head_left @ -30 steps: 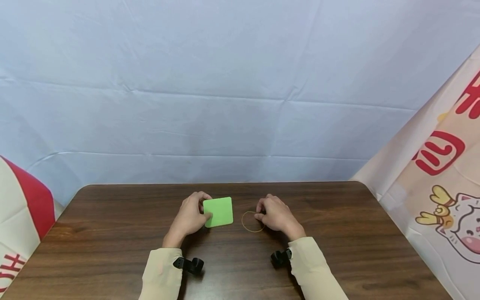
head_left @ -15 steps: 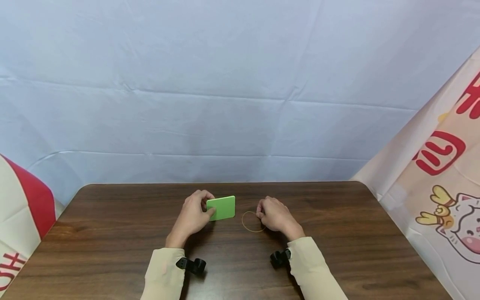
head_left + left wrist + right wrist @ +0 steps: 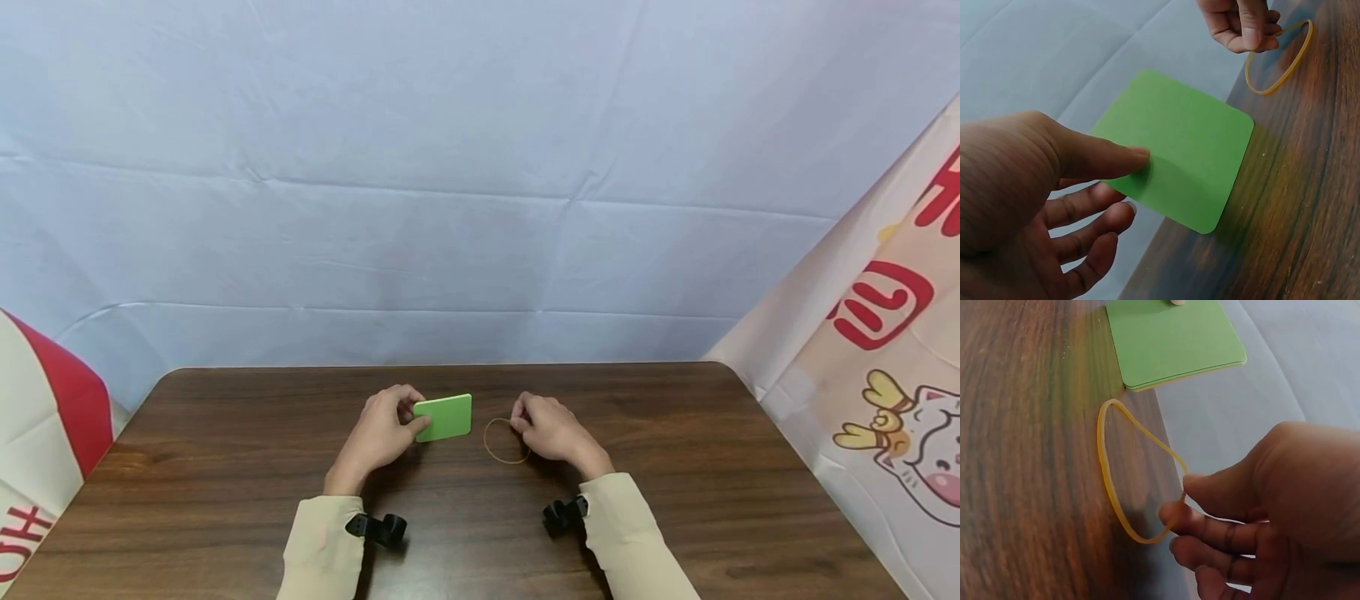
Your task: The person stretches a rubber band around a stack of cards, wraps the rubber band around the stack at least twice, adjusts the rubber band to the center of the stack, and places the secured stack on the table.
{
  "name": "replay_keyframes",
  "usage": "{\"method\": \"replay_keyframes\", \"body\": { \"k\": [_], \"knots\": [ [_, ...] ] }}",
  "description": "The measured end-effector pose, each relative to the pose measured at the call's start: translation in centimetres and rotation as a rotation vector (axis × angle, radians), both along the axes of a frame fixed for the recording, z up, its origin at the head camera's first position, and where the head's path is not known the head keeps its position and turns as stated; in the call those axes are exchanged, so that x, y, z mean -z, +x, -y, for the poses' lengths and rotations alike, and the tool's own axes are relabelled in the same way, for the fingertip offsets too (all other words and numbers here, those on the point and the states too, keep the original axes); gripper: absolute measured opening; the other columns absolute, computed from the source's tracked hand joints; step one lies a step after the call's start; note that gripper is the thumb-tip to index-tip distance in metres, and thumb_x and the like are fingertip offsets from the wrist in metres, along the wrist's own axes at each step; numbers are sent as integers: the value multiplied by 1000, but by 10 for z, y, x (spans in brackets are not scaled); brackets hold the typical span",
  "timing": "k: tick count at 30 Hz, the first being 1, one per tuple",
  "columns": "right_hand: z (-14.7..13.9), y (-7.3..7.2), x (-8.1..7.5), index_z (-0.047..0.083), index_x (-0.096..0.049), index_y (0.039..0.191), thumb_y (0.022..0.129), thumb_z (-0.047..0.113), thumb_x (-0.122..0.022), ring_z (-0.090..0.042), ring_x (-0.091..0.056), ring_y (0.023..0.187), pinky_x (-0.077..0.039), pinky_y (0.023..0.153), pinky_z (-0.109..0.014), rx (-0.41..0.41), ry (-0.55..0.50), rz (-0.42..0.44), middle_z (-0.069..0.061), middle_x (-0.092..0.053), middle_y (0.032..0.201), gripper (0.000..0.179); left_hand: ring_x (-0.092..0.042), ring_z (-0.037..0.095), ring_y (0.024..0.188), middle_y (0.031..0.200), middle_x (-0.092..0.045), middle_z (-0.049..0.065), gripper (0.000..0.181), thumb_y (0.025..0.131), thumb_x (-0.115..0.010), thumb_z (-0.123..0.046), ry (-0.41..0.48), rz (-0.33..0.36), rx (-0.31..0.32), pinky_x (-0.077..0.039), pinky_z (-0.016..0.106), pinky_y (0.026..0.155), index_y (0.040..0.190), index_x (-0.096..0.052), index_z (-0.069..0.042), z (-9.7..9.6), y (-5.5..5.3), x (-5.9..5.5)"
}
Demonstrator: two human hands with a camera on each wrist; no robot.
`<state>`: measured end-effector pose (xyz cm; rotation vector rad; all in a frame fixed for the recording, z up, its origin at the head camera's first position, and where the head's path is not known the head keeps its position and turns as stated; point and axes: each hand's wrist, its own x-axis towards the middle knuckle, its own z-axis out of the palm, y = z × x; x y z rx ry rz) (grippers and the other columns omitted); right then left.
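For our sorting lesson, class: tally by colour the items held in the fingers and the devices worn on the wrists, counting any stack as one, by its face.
Green: 1, card stack
Yellow: 1, rubber band
Black: 2, left wrist camera and right wrist camera
Total: 4

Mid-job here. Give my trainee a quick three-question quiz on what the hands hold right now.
1. Which hand holds the card stack, and which the rubber band?
2. True or false: the stack lies flat on the table.
3. Choose one. The band is: A) around the stack; B) apart from it; C) underneath it.

Key: 1. Left hand, stack; right hand, band. 2. False; it's held tilted. 3. B.
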<state>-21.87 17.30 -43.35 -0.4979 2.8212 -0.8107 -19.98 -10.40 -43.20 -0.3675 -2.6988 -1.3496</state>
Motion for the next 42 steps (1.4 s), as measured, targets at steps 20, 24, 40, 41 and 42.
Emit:
{"method": "replay_keyframes", "body": {
  "k": [20, 24, 40, 41, 42],
  "knots": [
    [-4, 0, -3, 13, -67, 76, 94, 14, -74, -9, -48, 56, -43, 60, -27, -111, -60, 24, 5, -55, 63, 19, -55, 14, 67, 74, -61, -1, 10, 86, -79, -3, 22, 17, 70, -46, 29, 64, 92, -73, -8, 5, -1, 6],
    [-8, -1, -3, 13, -68, 79, 99, 20, -68, -7, -47, 56, -42, 57, -25, -157, -105, 35, 7, -56, 66, 22, -55, 14, 68, 76, -62, 0, 10, 87, -78, -2, 41, 6, 87, -46, 28, 63, 94, -72, -7, 6, -1, 6],
    [-9, -2, -25, 2, -70, 97, 105, 23, -59, -36, -60, 87, -49, 70, -34, -18, -533, 16, -18, -68, 101, 25, -58, 17, 68, 81, -68, 7, 12, 87, -76, 3, 223, 1, 50, -46, 25, 60, 97, -69, 1, 10, -1, -10],
    [-9, -1, -27, 3, -70, 98, 105, 23, -59, -35, -61, 91, -50, 73, -36, 0, -566, 14, -18, -68, 103, 24, -58, 18, 68, 81, -68, 8, 13, 87, -76, 3, 238, 6, 47, -45, 25, 60, 97, -69, 1, 10, 0, -12],
    [-9, -1, -28, 2, -70, 99, 105, 22, -59, -32, -61, 95, -51, 78, -38, 10, -597, 3, -16, -68, 105, 23, -57, 18, 68, 81, -68, 8, 13, 87, -76, 3, 252, 14, 43, -45, 25, 59, 98, -69, 1, 9, 0, -14]
  ]
}}
